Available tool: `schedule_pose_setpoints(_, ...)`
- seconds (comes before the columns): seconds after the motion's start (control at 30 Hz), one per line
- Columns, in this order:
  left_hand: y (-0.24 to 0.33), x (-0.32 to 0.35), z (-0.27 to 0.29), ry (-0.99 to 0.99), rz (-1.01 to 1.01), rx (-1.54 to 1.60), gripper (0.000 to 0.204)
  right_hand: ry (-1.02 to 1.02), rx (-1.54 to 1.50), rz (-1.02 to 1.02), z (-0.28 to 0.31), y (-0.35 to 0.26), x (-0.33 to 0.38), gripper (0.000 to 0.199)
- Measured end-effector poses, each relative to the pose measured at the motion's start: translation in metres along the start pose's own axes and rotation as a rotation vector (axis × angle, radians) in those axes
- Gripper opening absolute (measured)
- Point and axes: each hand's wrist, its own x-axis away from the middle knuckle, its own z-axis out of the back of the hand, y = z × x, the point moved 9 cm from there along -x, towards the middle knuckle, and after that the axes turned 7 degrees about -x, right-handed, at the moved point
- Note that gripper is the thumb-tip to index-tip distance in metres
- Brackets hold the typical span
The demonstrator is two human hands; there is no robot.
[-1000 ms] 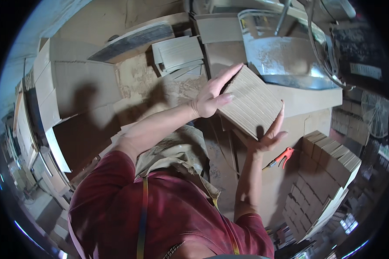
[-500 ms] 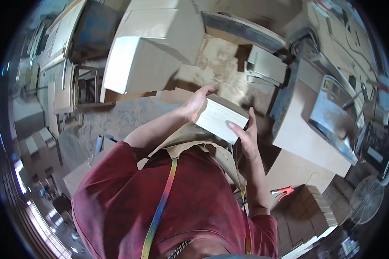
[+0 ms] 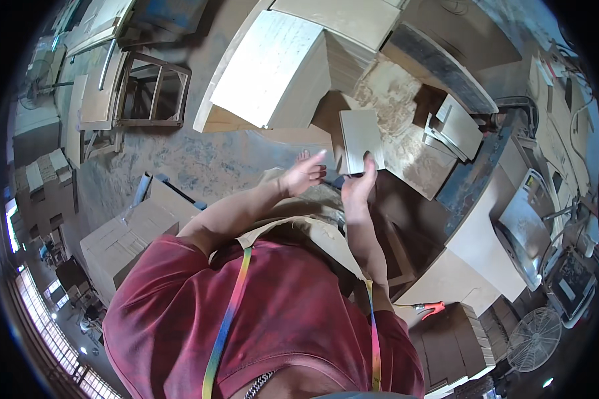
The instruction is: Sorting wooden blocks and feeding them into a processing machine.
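Observation:
My right hand (image 3: 358,185) grips the near end of a pale rectangular wooden board (image 3: 362,138), its thumb on the face. The board stretches away from me over the edge of a dusty worktop (image 3: 396,90). To its left, my left hand (image 3: 304,175) is apart from the board, with its fingers spread and nothing in them. A large pile of pale boards (image 3: 266,63) stands beyond my left hand. Right of the held board, a small group of boards (image 3: 456,130) lies on the worktop.
A dark-faced bar (image 3: 439,63) runs along the worktop's far side. At right are a pale panel (image 3: 492,226), a red-handled air gun (image 3: 432,309) and a round fan (image 3: 534,339). Cardboard boxes (image 3: 136,233) stand at left, near a wooden frame (image 3: 156,93).
The left hand has let go of the board and drawn back. The right hand has turned the board lengthwise away from me. The view has shifted, showing more of the pile at left.

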Motion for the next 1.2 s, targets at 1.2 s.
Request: schedule_pose_setpoints(1.2, 0.101, 0.027, 0.015, 0.026, -0.374, 0.322, 0.053, -0.238, 0.612, 0.334, -0.142, 0.08, -0.01, 0.036)
